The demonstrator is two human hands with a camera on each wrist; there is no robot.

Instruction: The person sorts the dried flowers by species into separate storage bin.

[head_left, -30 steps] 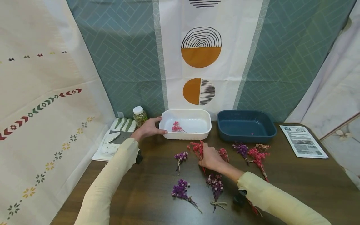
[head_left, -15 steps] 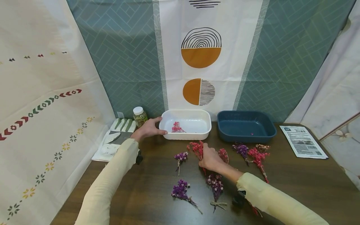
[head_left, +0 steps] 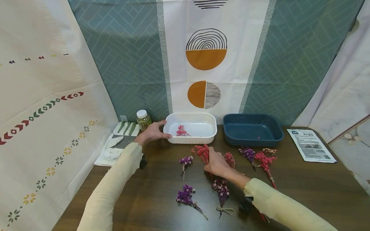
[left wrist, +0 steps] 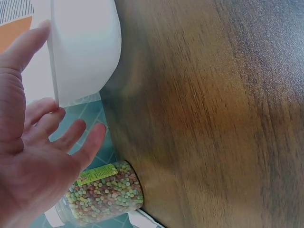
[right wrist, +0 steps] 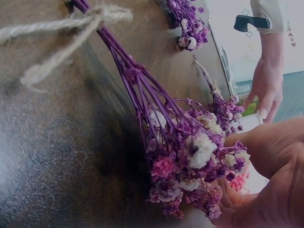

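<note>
My left hand holds the near left corner of a white basin, thumb on its front rim and forefinger at its left end. Its other fingers hang free in the left wrist view. A few pink sprigs lie inside the basin. Just in front of it, my right hand pinches the stems of a bunch of pink dried flowers, its fingertips partly hidden. Another pink bunch lies partly behind that hand. Close below the hand is a purple bunch tied with twine, large in the right wrist view.
A dark blue basin stands right of the white one. Purple bunches and a pink bunch lie on the wooden table. At the left are a lidded jar and gloves; a printed sheet lies right.
</note>
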